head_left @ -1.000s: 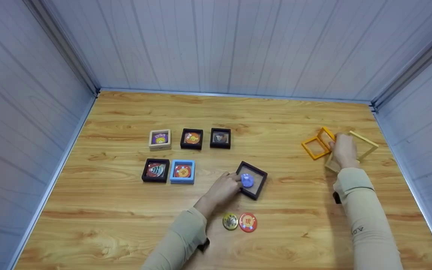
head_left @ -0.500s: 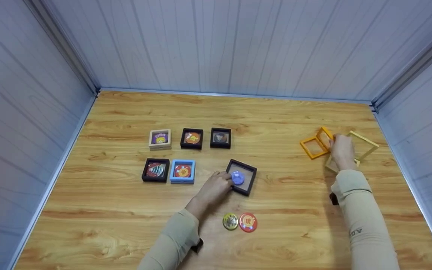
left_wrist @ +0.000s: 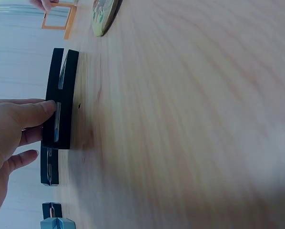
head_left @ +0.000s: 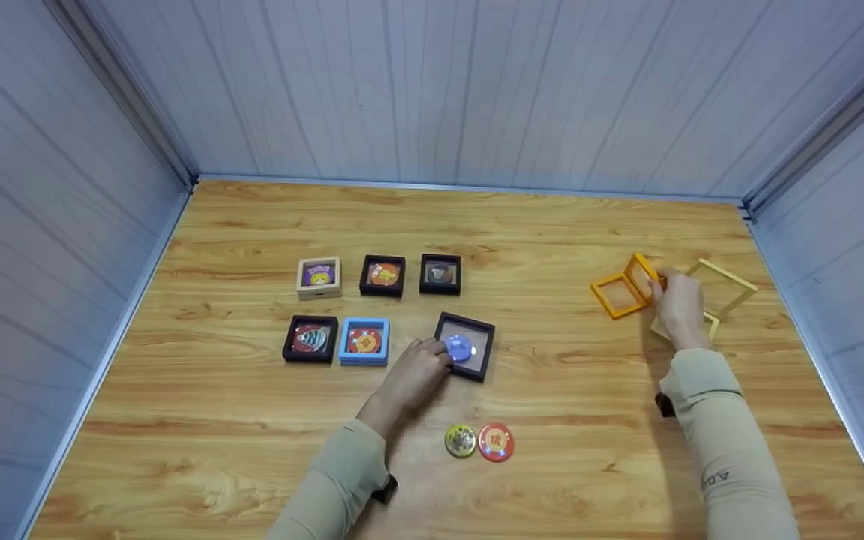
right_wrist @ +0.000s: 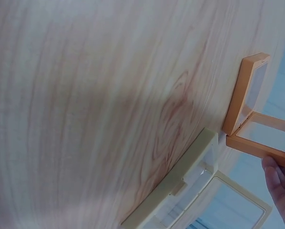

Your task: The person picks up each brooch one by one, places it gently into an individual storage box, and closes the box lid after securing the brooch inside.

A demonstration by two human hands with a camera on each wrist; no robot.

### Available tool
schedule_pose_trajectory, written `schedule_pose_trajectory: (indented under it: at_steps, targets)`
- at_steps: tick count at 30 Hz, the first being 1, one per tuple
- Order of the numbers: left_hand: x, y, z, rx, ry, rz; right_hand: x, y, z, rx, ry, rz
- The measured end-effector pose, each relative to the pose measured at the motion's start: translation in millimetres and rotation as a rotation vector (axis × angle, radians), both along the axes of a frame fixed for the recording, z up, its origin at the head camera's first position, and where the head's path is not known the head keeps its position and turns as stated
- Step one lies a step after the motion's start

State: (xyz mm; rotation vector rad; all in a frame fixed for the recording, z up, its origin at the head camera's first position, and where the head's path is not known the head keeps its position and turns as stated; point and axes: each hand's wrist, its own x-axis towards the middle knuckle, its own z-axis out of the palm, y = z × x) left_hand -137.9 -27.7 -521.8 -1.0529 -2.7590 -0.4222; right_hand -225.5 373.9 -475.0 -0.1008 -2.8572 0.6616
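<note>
My left hand (head_left: 413,373) grips the left edge of a black frame (head_left: 486,352) with a blue-purple round piece (head_left: 460,347) in its window. In the left wrist view, thumb and fingers of the hand (left_wrist: 9,138) pinch the black frame (left_wrist: 61,124), whose two halves stand slightly apart at one end. My right hand (head_left: 679,306) pinches the raised half of an unfolded orange frame (head_left: 619,313); the right wrist view shows fingertips of the hand (right_wrist: 280,183) on this orange frame (right_wrist: 242,95). Beside that hand an unfolded pale yellow frame (head_left: 738,300) lies partly covered.
Left of centre are several filled frames: beige (head_left: 319,293), black (head_left: 382,292), black (head_left: 440,289), black (head_left: 310,358) and light blue (head_left: 364,361). A yellow-green badge (head_left: 460,441) and a red badge (head_left: 496,442) lie near the front. Panelled walls (head_left: 432,90) border the table.
The left hand and the black frame with the blue-purple piece have moved left, towards the light blue frame. The right hand has shifted the orange frame slightly left.
</note>
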Motion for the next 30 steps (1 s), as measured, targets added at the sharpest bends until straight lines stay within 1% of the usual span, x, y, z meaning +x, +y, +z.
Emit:
schedule_pose_trajectory:
  at_steps: [4,12,17,23,27,30]
  targets:
    - [-0.1,-2.8,-0.2,0.007,0.001,0.016,2.9,-3,-2.8,-0.005,0.016,0.017]
    - [-0.3,-8.2,2.6,-0.018,-0.049,0.047,12.0,-12,-6.7,0.001,0.098,0.091]
    - [-0.9,-11.7,2.5,-0.014,-0.072,0.071,21.4,-21,-7.3,-0.016,0.089,0.134]
    - [-2.3,-16.2,2.2,-0.011,-0.064,0.091,31.8,-35,-6.9,-0.032,0.109,0.187]
    - [-2.7,-19.3,1.5,0.015,-0.046,0.09,39.1,-45,-6.4,-0.072,0.074,0.211]
    - [-2.6,-20.7,0.4,0.033,-0.031,0.081,44.4,-52,-7.1,-0.083,0.062,0.227]
